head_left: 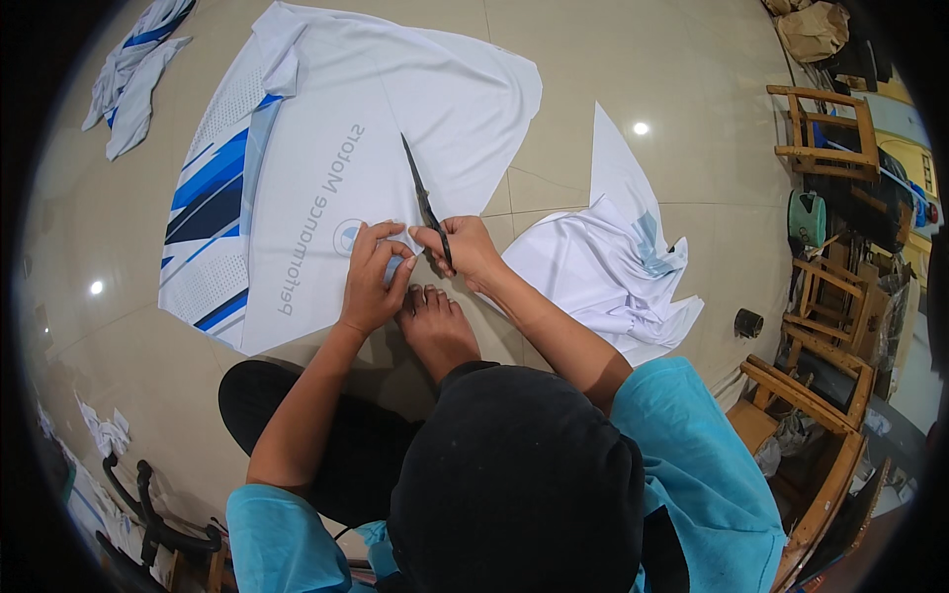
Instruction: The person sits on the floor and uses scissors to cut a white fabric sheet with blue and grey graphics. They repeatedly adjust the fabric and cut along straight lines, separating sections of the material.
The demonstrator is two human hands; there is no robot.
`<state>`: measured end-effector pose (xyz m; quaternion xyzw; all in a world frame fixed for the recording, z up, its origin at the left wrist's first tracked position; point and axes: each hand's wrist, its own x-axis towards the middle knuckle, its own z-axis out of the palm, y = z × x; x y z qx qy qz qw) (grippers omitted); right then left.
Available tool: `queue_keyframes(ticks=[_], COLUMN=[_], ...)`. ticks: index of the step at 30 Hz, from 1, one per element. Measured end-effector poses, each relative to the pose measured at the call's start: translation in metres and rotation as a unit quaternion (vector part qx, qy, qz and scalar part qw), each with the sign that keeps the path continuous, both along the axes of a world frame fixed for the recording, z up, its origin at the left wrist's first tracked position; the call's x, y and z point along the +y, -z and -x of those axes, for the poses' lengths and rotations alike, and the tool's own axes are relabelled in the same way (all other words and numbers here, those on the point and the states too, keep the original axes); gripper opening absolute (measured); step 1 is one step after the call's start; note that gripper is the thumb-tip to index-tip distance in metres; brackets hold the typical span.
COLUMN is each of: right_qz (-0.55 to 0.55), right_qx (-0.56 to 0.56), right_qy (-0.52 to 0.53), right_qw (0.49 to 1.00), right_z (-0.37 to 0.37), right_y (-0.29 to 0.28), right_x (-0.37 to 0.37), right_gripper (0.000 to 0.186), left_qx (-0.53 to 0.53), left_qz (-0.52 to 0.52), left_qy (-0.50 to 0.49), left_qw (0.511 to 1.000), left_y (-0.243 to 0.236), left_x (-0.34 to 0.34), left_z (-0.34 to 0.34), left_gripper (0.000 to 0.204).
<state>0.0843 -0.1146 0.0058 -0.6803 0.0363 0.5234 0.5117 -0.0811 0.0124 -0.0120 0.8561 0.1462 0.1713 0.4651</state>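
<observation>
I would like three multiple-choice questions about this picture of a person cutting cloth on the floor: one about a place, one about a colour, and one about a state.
1. Where does the heap of white fabric pieces lie, as seen from the person?
A. To the right of the scissors
B. Under the wooden chairs
C. On the person's lap

2. What colour are the stripes on the large white printed fabric?
A. Red
B. Blue
C. Green

3. What is the right hand doing?
A. Resting empty on the floor
B. Holding the black scissors
C. Lifting a chair

Answers:
1. A, the heap lies beyond the right forearm, on the tiled floor.
2. B, blue and dark stripes run along the left edge of the fabric.
3. B, the fingers are in the handles, with the blades over the fabric, while the left hand presses the fabric down.
</observation>
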Motion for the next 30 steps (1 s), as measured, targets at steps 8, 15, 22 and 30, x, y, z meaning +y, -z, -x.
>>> queue_keyframes(ticks=[8, 15, 22, 30], right_qz=[-0.003, -0.014, -0.02, -0.019], right_qx=[0.002, -0.002, -0.001, -0.002], right_qy=[0.008, -0.004, 0.005, 0.005], right_qw=[1.0, 1.0, 1.0, 1.0], right_z=[-0.004, -0.015, -0.014, -0.015], right_y=[-0.01, 0.0, 0.002, -0.006], right_x=[0.006, 0.018, 0.02, 0.024], right_gripper=[0.046, 0.046, 0.044, 0.044], left_qx=[-0.001, -0.003, 0.0, -0.002], left_qz=[0.002, 0.004, 0.003, 0.0], left_qy=[-0.001, 0.001, 0.001, 0.004], left_qw=[1.0, 1.0, 1.0, 1.0], left_y=[0.003, 0.004, 0.004, 0.004], left_x=[0.0, 0.0, 0.0, 0.0], left_z=[0.001, 0.001, 0.002, 0.002], left_gripper=[0.011, 0.011, 0.011, 0.011])
